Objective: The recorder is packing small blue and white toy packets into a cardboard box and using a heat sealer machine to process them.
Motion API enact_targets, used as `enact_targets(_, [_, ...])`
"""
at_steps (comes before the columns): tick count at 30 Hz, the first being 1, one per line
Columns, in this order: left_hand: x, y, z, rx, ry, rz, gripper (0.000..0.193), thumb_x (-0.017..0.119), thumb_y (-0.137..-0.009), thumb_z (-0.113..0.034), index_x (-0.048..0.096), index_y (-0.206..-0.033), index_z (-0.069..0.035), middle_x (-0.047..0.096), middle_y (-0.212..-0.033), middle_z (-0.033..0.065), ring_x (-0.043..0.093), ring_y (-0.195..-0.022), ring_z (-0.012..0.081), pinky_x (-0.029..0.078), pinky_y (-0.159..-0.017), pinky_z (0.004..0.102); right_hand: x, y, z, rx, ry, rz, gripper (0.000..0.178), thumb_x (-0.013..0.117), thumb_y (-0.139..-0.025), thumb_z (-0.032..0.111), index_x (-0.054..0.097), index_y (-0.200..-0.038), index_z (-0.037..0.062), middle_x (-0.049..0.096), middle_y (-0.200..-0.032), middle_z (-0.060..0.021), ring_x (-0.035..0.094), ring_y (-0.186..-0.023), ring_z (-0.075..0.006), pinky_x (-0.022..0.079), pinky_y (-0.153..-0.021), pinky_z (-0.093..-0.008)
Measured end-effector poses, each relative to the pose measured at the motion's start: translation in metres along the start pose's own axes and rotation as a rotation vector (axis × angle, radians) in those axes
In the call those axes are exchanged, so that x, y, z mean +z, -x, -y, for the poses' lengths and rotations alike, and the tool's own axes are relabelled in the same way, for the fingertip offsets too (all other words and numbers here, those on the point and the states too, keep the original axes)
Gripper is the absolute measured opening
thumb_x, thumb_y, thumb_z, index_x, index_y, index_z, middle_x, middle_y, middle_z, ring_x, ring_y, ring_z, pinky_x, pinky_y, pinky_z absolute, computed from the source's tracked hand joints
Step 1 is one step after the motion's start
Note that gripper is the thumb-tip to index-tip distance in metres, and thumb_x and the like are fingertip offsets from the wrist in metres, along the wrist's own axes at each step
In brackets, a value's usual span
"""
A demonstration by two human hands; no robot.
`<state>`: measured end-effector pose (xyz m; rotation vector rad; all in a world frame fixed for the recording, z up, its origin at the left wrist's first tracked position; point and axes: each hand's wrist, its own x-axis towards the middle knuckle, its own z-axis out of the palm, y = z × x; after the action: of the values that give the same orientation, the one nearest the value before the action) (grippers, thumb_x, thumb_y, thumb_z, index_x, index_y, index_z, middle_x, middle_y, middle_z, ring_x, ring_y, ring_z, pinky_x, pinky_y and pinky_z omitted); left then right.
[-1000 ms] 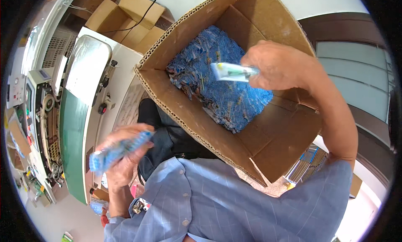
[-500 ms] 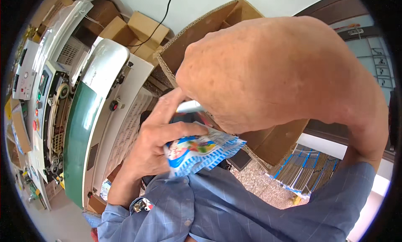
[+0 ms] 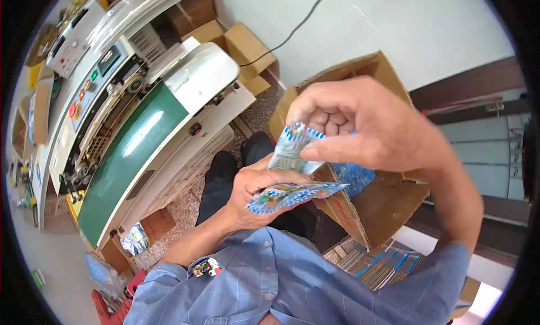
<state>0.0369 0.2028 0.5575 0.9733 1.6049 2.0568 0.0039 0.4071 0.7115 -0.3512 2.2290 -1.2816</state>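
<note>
My left hand (image 3: 251,188) is closed round a flat printed packet (image 3: 284,196) with blue-and-white striped edges, held out in front of my shirt. Just above it, my right hand (image 3: 374,125) pinches a second packet (image 3: 291,155) between thumb and curled fingers. This one stands tilted, showing a pale side with small print, and its lower end reaches down to the left thumb. Whether the left hand holds more than one packet I cannot tell. Both hands are over the near-left side of a large open cardboard box (image 3: 394,215), with blue plastic (image 3: 355,177) inside it.
On the left stands a machine with a green belt (image 3: 138,145), a white end plate (image 3: 208,72) and a red button (image 3: 72,109). A smaller open carton (image 3: 247,46) sits behind it. A black cord (image 3: 296,28) hangs along the wall. Blue-banded flat bundles (image 3: 382,263) lie below the box.
My right hand has drawn back from over the left hand and now shows its curled fingers with a packet pinched in them. The left hand has shifted right. The whole view has turned.
</note>
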Motion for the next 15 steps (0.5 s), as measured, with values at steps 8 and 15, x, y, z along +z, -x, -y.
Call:
enact_targets(8, [-0.017,0.006,-0.001,0.073,-0.092,-0.022,0.031,0.081,-0.073,-0.004,0.073,-0.103,-0.005,0.058,-0.126,0.0179,0.059,-0.114,0.0283,0.044,-0.098,0.0355,0.055,0.001,-0.051,-0.212,-0.068,-0.305,0.014,0.068,-0.087,0.006,0.07,-0.099,-0.0027,0.066,-0.102,-0.0086,0.061,-0.086,-0.0174,0.048,-0.079,-0.0316])
enact_targets(15, [-0.037,0.001,0.004,0.106,-0.205,-0.011,0.031,0.079,-0.07,-0.004,0.073,-0.101,-0.002,0.061,-0.121,0.0187,0.061,-0.109,0.0301,0.046,-0.095,0.036,0.049,-0.006,-0.055,-0.362,0.149,-0.285,0.024,0.068,-0.088,0.007,0.068,-0.11,-0.0015,0.066,-0.107,-0.0108,0.062,-0.09,-0.0179,0.048,-0.082,-0.0315])
